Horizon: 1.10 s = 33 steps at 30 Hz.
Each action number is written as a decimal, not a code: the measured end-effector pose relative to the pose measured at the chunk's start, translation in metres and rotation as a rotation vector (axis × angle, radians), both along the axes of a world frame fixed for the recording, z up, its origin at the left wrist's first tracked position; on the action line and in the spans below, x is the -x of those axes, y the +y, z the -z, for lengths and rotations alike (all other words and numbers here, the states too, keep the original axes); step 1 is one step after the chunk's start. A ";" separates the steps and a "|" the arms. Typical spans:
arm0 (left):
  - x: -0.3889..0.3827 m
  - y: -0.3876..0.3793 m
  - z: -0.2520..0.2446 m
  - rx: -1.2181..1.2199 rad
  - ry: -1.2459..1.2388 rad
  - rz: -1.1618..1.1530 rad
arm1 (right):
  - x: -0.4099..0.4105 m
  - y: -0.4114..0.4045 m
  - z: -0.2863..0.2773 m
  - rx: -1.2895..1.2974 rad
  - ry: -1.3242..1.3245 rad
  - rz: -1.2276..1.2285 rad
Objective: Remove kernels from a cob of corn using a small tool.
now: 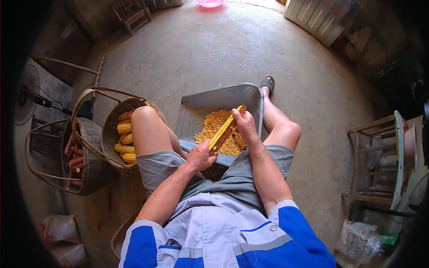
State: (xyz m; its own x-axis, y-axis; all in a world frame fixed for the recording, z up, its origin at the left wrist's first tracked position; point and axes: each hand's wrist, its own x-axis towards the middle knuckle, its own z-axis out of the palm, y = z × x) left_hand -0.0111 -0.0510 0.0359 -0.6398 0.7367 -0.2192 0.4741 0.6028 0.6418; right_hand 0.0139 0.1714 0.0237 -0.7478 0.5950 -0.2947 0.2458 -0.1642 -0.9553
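A partly shelled ear of dried corn [222, 133] slants between my hands, yellow kernels along one side and bare reddish cob on the other. My left hand [201, 156] grips its near end. Around the far end closes my right hand [246, 125], with the thumb on top. Below the ear, loose corn kernels [209, 125] lie heaped in a grey metal scoop-shaped pan [231, 92] between my knees. A small wooden tool with a dark end [239, 140] rests on the kernels, partly hidden by my right hand.
At my left, a wicker basket [109, 135] holds several unshelled ears [124, 139], and another basket [88, 157] holds bare cobs [76, 160]. A standing fan [28, 95] is beyond them. A wooden-framed table [375, 159] stands at right, a wooden chair [132, 15] at upper left, a pink basin [210, 3] ahead.
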 end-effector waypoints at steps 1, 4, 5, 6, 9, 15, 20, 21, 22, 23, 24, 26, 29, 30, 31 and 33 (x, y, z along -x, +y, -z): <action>0.001 -0.002 0.001 0.000 0.001 -0.002 | 0.000 0.001 0.002 0.000 0.001 -0.002; 0.006 -0.005 0.005 -0.068 -0.043 0.005 | 0.000 0.005 0.003 0.124 0.039 -0.050; 0.006 -0.005 0.006 -0.088 -0.028 0.006 | -0.001 0.005 0.003 0.115 0.063 -0.074; 0.006 -0.005 0.006 -0.109 -0.014 0.008 | -0.001 0.007 0.005 0.105 0.086 -0.096; 0.006 -0.005 0.005 -0.060 -0.032 -0.011 | -0.002 0.010 0.011 0.176 0.182 -0.139; 0.001 -0.003 0.005 -0.028 0.067 -0.048 | -0.001 0.013 0.004 0.171 0.075 -0.109; 0.001 -0.002 0.008 -0.020 0.073 -0.015 | 0.002 0.013 0.008 0.065 -0.067 -0.059; 0.001 -0.002 0.008 -0.045 0.049 -0.012 | 0.002 0.012 0.009 0.056 -0.056 -0.047; 0.002 -0.003 0.009 -0.045 0.050 -0.014 | 0.002 0.012 0.010 0.055 -0.055 -0.049; 0.004 -0.004 0.009 -0.062 -0.002 -0.009 | 0.000 0.012 0.011 0.099 0.005 -0.059; 0.005 -0.004 0.007 -0.081 -0.054 -0.001 | -0.001 0.014 0.013 0.141 0.065 -0.066; 0.005 -0.002 0.005 -0.078 -0.056 -0.008 | -0.001 0.016 0.016 0.158 0.086 -0.057; 0.003 -0.001 0.003 -0.072 -0.054 -0.035 | -0.002 0.014 0.017 0.184 0.111 -0.053; 0.002 -0.001 0.004 -0.069 -0.047 -0.056 | -0.001 0.010 0.014 0.193 0.116 -0.059; 0.002 -0.002 0.004 -0.068 -0.048 -0.059 | 0.001 0.005 0.011 0.194 0.115 -0.062; 0.002 -0.001 0.003 -0.054 -0.018 -0.076 | 0.002 -0.001 0.007 0.110 -0.008 -0.052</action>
State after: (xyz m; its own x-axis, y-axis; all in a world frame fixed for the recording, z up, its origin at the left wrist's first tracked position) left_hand -0.0129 -0.0522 0.0331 -0.6908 0.6970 -0.1922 0.4162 0.6007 0.6826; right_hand 0.0122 0.1699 0.0164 -0.7740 0.5197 -0.3616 0.2639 -0.2544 -0.9304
